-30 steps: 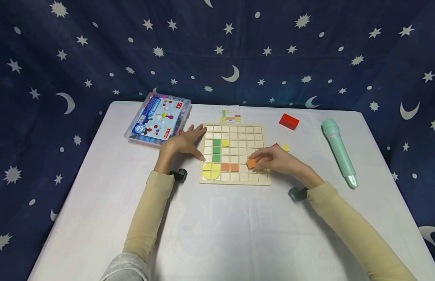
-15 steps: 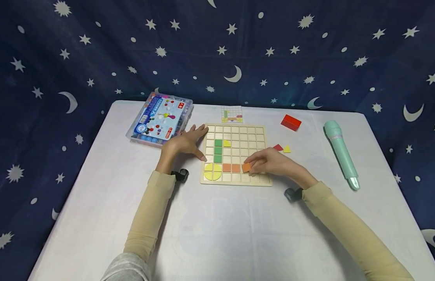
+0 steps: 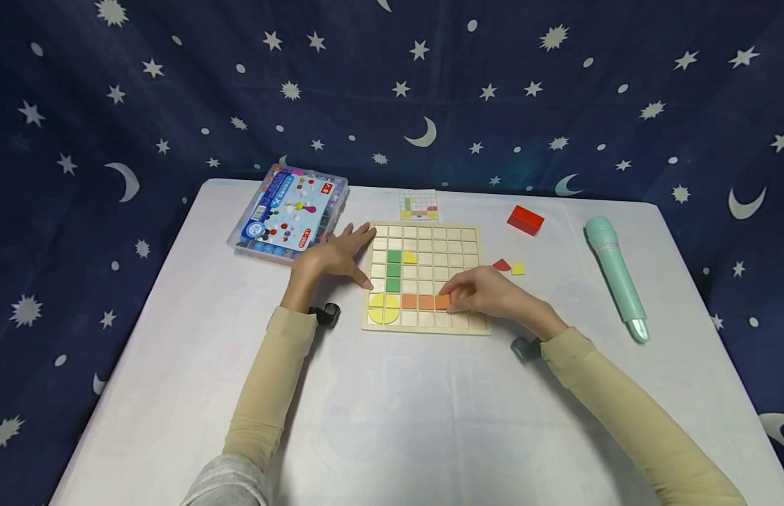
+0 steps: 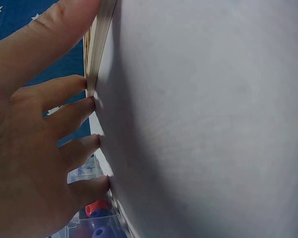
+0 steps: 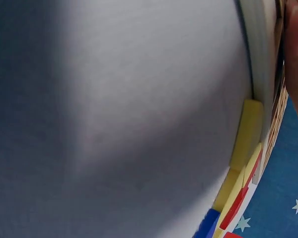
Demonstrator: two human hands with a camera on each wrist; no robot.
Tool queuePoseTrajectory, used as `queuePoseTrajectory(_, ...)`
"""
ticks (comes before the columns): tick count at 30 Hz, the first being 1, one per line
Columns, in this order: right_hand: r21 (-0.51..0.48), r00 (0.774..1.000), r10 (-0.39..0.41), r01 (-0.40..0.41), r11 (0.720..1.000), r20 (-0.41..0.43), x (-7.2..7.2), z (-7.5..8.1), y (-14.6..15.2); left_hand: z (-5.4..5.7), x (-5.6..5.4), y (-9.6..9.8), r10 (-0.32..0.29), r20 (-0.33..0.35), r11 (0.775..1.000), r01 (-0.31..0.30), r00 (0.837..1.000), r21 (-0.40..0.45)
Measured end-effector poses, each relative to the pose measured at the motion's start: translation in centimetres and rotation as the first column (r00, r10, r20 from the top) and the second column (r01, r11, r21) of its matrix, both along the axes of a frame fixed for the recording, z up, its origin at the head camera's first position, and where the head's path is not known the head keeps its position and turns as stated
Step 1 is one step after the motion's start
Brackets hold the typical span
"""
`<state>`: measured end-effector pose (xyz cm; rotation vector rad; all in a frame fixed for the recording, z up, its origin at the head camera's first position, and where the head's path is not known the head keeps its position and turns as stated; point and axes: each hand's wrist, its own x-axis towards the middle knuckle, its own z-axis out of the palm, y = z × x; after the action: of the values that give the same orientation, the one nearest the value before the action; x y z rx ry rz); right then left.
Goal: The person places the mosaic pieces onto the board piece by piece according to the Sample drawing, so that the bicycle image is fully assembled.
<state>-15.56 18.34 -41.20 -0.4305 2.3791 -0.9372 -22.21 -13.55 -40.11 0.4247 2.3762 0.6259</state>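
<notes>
A wooden grid board (image 3: 455, 243) lies on the white table. My left hand (image 3: 328, 257) rests at its left edge, fingers spread and thumb against the frame; in the left wrist view fingertips (image 4: 89, 101) touch near the board's side. My right hand (image 3: 486, 292) pinches an orange square tile (image 3: 441, 302) over the second row from the front, flush beside two orange tiles (image 3: 417, 302). Several green tiles (image 3: 393, 270) form a column, with a yellow piece (image 3: 410, 258) to their right. Yellow quarter pieces (image 3: 383, 309) make a circle in the front left corner.
Right of the board lie a red piece (image 3: 501, 265) and a yellow piece (image 3: 518, 268). Behind stand a pattern card (image 3: 419, 205) and a red block (image 3: 525, 220). A mint microphone (image 3: 613, 270) lies far right; a clear case of beads (image 3: 287, 214) sits back left.
My right hand has moved left and slightly toward me with the orange tile, which has gone from tilted to flat in line with the other two. The left hand stays put.
</notes>
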Motion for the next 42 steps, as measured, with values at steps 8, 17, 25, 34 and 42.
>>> queuePoseTrajectory(8,0.006,1.0,0.014,-0.014,1.0,-0.024,0.2,0.1,0.0,0.1,0.1,0.1,0.006,0.004,1.0,-0.006,1.0,0.002)
queuePoseTrajectory(17,-0.003,0.997,-0.057,0.057,0.998,-0.06,0.1,0.6,1.3,0.0,0.1,0.1,0.006,0.0,1.0,-0.006,1.0,0.005)
queuePoseTrajectory(25,0.005,0.983,-0.122,0.124,0.992,-0.136,-0.2,1.0,3.1,0.1,-0.1,0.1,0.008,-0.006,1.0,-0.008,1.0,0.003)
queuePoseTrajectory(34,0.036,0.972,-0.192,0.199,0.979,-0.135,-0.6,1.2,5.5,0.2,-0.1,0.1,0.011,0.006,1.0,-0.011,1.0,0.002)
queuePoseTrajectory(42,0.062,0.958,-0.227,0.24,0.969,-0.175,-1.2,0.9,7.4,0.1,-0.1,0.1,0.012,0.01,1.0,-0.012,1.0,-0.002)
